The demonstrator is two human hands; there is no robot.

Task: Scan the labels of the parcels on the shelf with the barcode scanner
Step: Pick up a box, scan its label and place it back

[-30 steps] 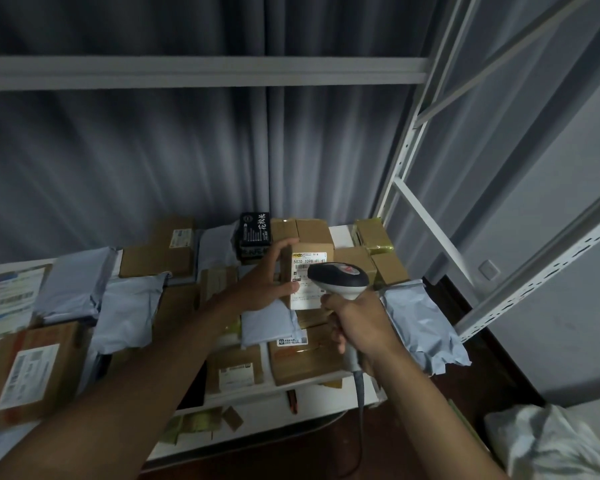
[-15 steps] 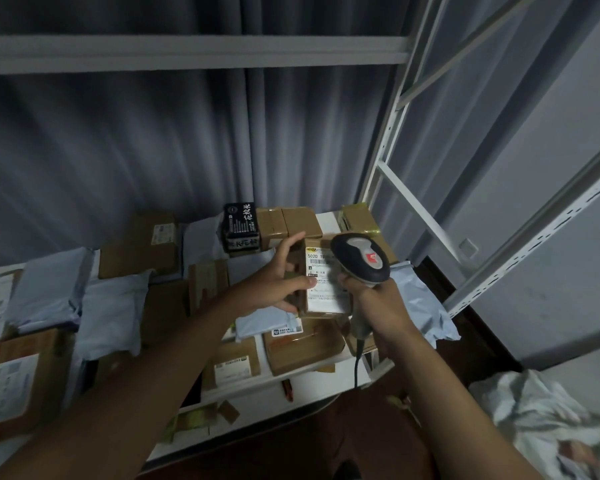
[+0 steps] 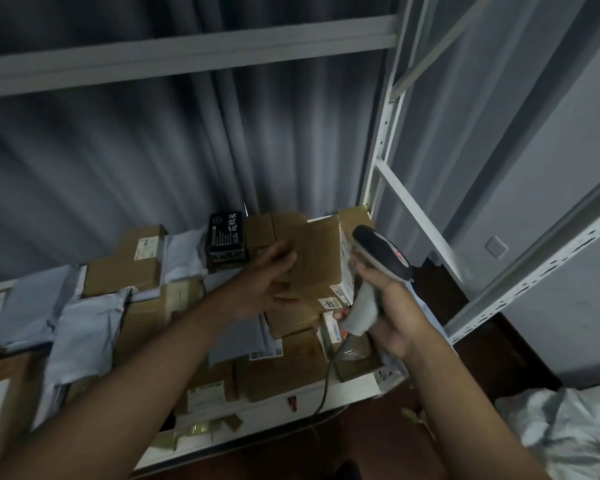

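Parcels crowd the shelf (image 3: 343, 398), and one brown box (image 3: 317, 258) is held tilted above the rest by the left hand (image 3: 262, 285), whose fingers curl over its plain top face while the thumb lies along its near edge. A white label (image 3: 346, 271) wraps the box's right side, turned toward the scanner (image 3: 378, 271). The right hand (image 3: 392, 317) grips the scanner's pale handle, fingers closed round it, with the dark head pointing at that labelled side from just beside it; a red glow shows at the index fingertip near the trigger. A cable (image 3: 326, 382) hangs from the handle down past the shelf edge. Under the lifted box lie more brown boxes and a grey mailer (image 3: 236, 337). Behind the left hand stands a black packet (image 3: 227, 242) with white lettering. Further left sit a labelled carton (image 3: 129, 265) and pale plastic mailers (image 3: 84, 337). Grey curtain (image 3: 153, 150) hangs behind the rack, whose white upright (image 3: 383, 133) rises at the right. Crumpled white cloth (image 3: 568, 431) lies on the dark floor at lower right.
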